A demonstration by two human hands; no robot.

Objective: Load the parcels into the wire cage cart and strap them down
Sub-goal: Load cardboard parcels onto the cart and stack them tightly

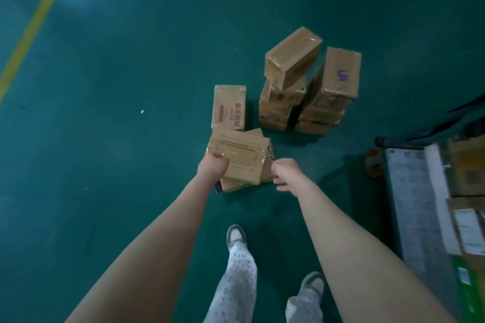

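Floor [131, 60]: dark green, painted and smooth, with 1 yellow line [34, 26] running diagonally across the upper left. A few small white scraps lie on it.

Parcels: all are brown cardboard boxes wrapped in clear tape.
- 1 flat box [244, 155] is at centre, lying over at least 1 more box [233, 186] on the floor. Whether it is lifted clear of that box cannot be told.
- 1 printed box [229, 107] lies flat on the floor just behind it.
- 2 stacks stand side by side further back. The left stack [275, 110] carries a tilted box [292, 56] on top. The top box of the right stack [325, 107] bears a purple mark [342, 75].

Left hand [212, 165]: fingers curled round the near left corner of the flat box, thumb on top.

Right hand [286, 173]: just beside the right edge of the flat box. A small metal item [271, 154] shows at the knuckles; whether the fingers pinch it or touch the box cannot be told.

Cart [409, 191]: at the right edge, grey deck, 1 orange wheel [374, 162] at its far corner. Several boxes [469, 165] already sit on it.

The person's 2 grey shoes [236, 235] stand on the floor below the arms.
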